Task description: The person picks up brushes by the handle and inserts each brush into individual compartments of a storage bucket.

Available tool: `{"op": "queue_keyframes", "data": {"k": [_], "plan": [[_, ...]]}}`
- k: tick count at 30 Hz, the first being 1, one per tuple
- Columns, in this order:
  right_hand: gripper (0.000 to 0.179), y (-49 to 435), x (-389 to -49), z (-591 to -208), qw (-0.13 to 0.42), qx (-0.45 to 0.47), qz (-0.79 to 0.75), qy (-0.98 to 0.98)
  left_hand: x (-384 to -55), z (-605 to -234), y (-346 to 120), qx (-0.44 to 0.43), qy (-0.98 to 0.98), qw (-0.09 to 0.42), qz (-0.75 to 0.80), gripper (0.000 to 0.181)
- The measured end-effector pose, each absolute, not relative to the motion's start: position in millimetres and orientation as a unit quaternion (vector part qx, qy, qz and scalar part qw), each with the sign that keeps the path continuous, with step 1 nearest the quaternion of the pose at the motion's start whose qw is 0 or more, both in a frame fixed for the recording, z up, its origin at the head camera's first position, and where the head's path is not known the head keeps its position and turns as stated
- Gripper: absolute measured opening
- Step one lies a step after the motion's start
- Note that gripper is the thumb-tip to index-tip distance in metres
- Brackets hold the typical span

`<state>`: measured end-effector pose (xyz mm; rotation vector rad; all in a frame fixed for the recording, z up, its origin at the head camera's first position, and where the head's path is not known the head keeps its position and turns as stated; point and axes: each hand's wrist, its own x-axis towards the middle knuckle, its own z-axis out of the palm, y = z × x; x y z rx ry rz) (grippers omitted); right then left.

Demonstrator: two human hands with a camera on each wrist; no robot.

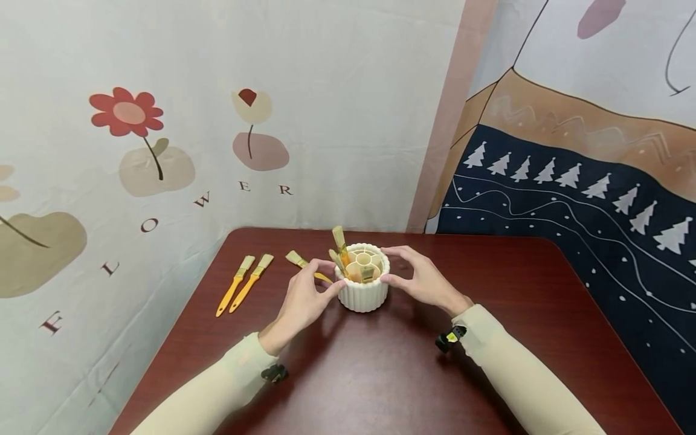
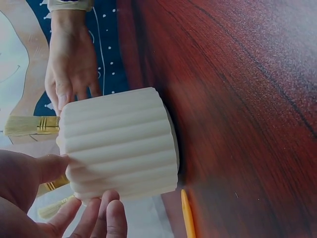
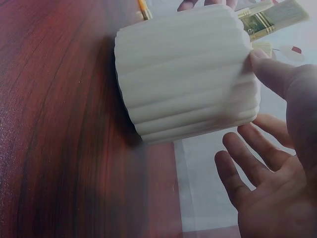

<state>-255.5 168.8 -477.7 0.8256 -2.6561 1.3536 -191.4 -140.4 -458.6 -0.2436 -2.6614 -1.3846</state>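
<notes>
A white fluted brush holder (image 1: 363,298) with round inner compartments stands on the table. My left hand (image 1: 302,297) grips its left side, thumb at the near rim and fingers round the far side. On the opposite side my right hand (image 1: 426,281) holds the rim between thumb and fingers. One paintbrush (image 1: 339,237) rises bristles-up from the holder's left part, with a second paintbrush (image 1: 335,260) leaning outward beside it. Lower down, a third paintbrush (image 1: 367,274) shows its bristles inside the front compartment. The wrist views show thumbs and fingertips right at the rim.
Two yellow-handled paintbrushes, a left one (image 1: 234,286) and a right one (image 1: 252,283), lie side by side on the dark red table (image 1: 359,374). Another paintbrush (image 1: 296,260) lies behind my left hand, partly hidden. Printed cloth (image 1: 348,121) hangs behind the table.
</notes>
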Motion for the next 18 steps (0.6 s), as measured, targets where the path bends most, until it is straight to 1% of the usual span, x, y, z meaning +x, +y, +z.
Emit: {"op": "queue_keyframes", "data": {"k": [10, 18], "plan": [[0.063, 169, -256, -478, 0.028, 0.262, 0.446, -0.855, -193, -460, -144, -0.082, -0.879, 0.065, -0.465, 0.042], [0.063, 166, -251, -478, 0.033, 0.249, 0.461, -0.851, -205, -470, -161, -0.087, -0.892, 0.07, -0.438, 0.042]]}}
